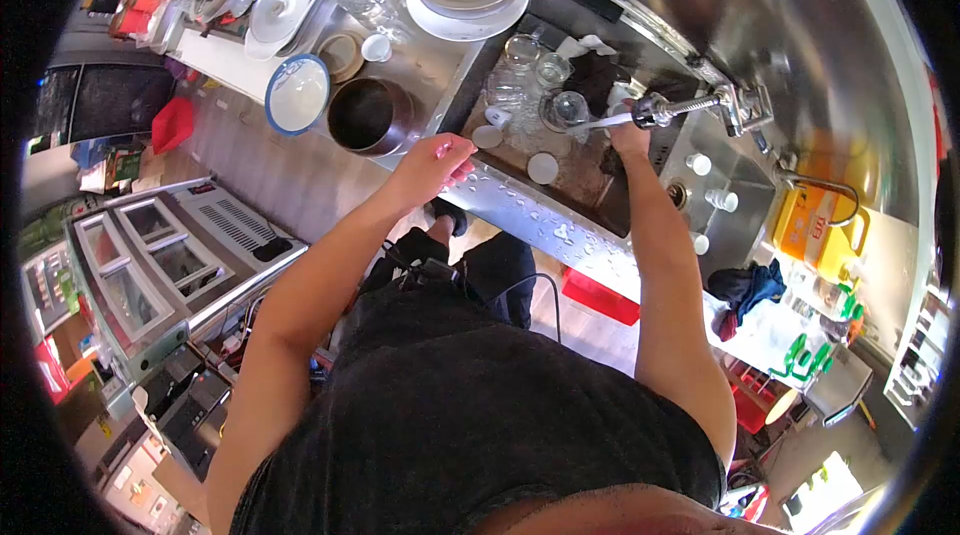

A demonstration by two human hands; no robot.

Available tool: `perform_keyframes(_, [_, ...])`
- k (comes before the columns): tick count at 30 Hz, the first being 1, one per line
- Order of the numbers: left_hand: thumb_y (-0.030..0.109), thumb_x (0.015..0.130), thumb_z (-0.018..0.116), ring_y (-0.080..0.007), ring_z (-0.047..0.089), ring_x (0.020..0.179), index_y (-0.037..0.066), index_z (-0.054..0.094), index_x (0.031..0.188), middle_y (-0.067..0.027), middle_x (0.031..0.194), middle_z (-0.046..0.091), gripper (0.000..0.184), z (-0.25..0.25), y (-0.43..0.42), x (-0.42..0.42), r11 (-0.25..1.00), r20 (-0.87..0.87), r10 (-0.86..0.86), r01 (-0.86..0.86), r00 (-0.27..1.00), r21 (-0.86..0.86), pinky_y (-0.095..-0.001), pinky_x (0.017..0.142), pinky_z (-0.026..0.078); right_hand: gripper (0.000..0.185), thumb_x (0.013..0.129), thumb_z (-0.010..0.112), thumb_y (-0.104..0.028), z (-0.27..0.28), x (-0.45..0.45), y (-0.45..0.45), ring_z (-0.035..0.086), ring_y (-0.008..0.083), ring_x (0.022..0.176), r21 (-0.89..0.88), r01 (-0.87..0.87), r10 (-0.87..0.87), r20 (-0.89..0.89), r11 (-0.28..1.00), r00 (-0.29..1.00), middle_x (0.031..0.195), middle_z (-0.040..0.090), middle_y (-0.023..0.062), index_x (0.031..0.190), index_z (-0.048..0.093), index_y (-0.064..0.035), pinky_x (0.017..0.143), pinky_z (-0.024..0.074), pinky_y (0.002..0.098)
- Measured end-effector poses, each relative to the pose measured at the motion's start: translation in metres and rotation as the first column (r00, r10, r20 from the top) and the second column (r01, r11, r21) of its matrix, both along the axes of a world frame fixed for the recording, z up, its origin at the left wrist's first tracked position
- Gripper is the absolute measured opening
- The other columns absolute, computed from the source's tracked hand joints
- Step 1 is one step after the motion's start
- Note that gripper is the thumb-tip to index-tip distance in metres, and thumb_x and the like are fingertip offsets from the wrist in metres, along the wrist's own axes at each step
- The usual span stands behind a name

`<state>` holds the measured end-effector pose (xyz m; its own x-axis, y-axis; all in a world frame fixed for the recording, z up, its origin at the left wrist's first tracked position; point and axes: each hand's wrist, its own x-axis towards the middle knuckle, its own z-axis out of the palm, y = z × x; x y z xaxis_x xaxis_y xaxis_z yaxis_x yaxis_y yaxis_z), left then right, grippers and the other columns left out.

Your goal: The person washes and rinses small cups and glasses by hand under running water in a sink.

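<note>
Over the sink's front edge hangs my left hand [437, 168], its fingers loosely bent and apart with nothing in them, close to a dark pot [369, 116]. My right hand [629, 136] reaches into the sink [600, 197] under the faucet [655, 112]; its fingers are partly hidden, and what it touches is unclear. Water runs from the faucet toward a clear glass [570, 108]. Several glasses [522, 50], a white cup [497, 116] and a round white piece [542, 169] lie left of that hand. A dark cloth [594, 80] is behind them.
Stacked plates [468, 23] stand behind the sink's left edge. A blue-rimmed bowl [297, 94] sits left of the pot. Small white cups [721, 200] are in the right basin. Yellow jugs [815, 230] stand at the far right. Wet metal edging [540, 220] runs along the front.
</note>
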<state>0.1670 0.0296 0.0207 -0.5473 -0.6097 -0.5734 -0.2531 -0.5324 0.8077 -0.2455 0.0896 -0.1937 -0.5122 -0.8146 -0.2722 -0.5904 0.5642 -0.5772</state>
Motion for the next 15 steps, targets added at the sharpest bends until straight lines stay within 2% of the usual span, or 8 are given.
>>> perform_keyframes(2, [0.033,0.094,0.053,-0.0087,0.055,0.07,0.005,0.06,0.103,-0.0045,0.083,0.062,0.03,-0.004,-0.004,-0.015,0.999,0.021,-0.049,0.049,0.999,0.012,-0.0227,0.062,0.045,0.053,0.066,0.074,-0.014,0.055,0.028,0.009,0.062,0.0202,0.082,-0.226,-0.033,0.034,0.001,0.974,0.999,0.091,0.064,0.0066,0.116,0.057,-0.0085,0.077,0.0487,0.0337])
perform_keyframes(3, [0.035,0.095,0.051,-0.0084,0.055,0.071,0.004,0.06,0.104,-0.004,0.083,0.062,0.033,-0.006,-0.004,-0.023,0.996,0.055,-0.092,0.091,0.994,0.019,-0.0228,0.063,0.045,0.051,0.067,0.072,-0.01,0.105,0.055,0.011,0.061,0.0152,0.084,-0.295,0.015,0.009,0.081,0.955,0.997,0.092,0.064,0.0041,0.116,0.057,-0.0075,0.077,0.0477,0.0304])
perform_keyframes(4, [0.037,0.094,0.051,-0.0089,0.055,0.07,0.005,0.059,0.105,-0.0038,0.083,0.062,0.034,-0.001,-0.004,-0.034,0.994,0.042,-0.101,0.099,0.994,0.049,-0.0227,0.063,0.046,0.051,0.068,0.071,-0.01,0.099,0.061,0.015,0.06,0.0146,0.085,-0.318,0.101,-0.002,0.295,0.943,0.955,0.093,0.064,0.0042,0.117,0.058,-0.0068,0.077,0.0473,0.0295])
perform_keyframes(5, [0.037,0.094,0.051,-0.0089,0.055,0.07,0.005,0.059,0.105,-0.0038,0.083,0.062,0.034,-0.007,-0.006,-0.044,0.992,0.027,-0.116,0.114,0.993,0.054,-0.0227,0.063,0.046,0.05,0.068,0.07,-0.01,0.092,0.063,0.02,0.06,0.0139,0.086,-0.324,0.189,-0.004,0.494,0.927,0.869,0.094,0.064,0.0043,0.117,0.058,-0.0061,0.078,0.0468,0.0285])
perform_keyframes(7, [0.038,0.094,0.051,-0.0094,0.056,0.072,0.007,0.058,0.107,-0.0032,0.085,0.061,0.035,-0.021,-0.01,-0.063,0.975,-0.004,-0.125,0.123,0.992,0.186,-0.0226,0.065,0.046,0.05,0.07,0.069,-0.01,0.105,0.071,0.023,0.06,0.0146,0.087,-0.18,0.162,-0.057,0.479,0.97,0.876,0.097,0.064,0.0042,0.118,0.057,-0.005,0.079,0.0465,0.028])
perform_keyframes(9, [0.039,0.093,0.052,-0.0101,0.057,0.073,0.008,0.058,0.109,-0.0021,0.088,0.061,0.035,-0.023,-0.011,-0.084,0.972,0.034,-0.172,0.164,0.985,0.166,-0.0251,0.068,0.047,0.044,0.074,0.068,-0.01,0.093,0.069,0.027,0.059,0.0132,0.084,-0.2,0.156,-0.068,0.387,0.967,0.919,0.096,0.063,0.0048,0.115,0.055,-0.0025,0.075,0.0474,0.0258])
perform_keyframes(11, [0.04,0.093,0.052,-0.0112,0.058,0.075,0.01,0.058,0.109,-0.0015,0.09,0.061,0.035,-0.022,-0.015,-0.103,0.97,0.09,-0.192,0.175,0.977,0.17,-0.0283,0.07,0.048,0.033,0.08,0.067,-0.013,0.128,0.083,0.024,0.059,0.0134,0.079,-0.136,0.33,-0.173,0.636,0.934,0.752,0.093,0.062,0.0061,0.109,0.055,-0.0019,0.067,0.0487,0.0263])
perform_keyframes(15, [0.042,0.093,0.049,-0.0129,0.059,0.078,0.012,0.059,0.108,-0.0015,0.091,0.061,0.034,-0.044,-0.022,-0.133,0.959,0.087,-0.18,0.155,0.98,0.238,-0.0298,0.071,0.048,0.023,0.086,0.063,-0.015,0.128,0.076,0.024,0.057,0.0143,0.073,-0.103,0.49,-0.229,0.788,0.866,0.571,0.09,0.061,0.007,0.105,0.055,-0.0033,0.061,0.0489,0.0266])
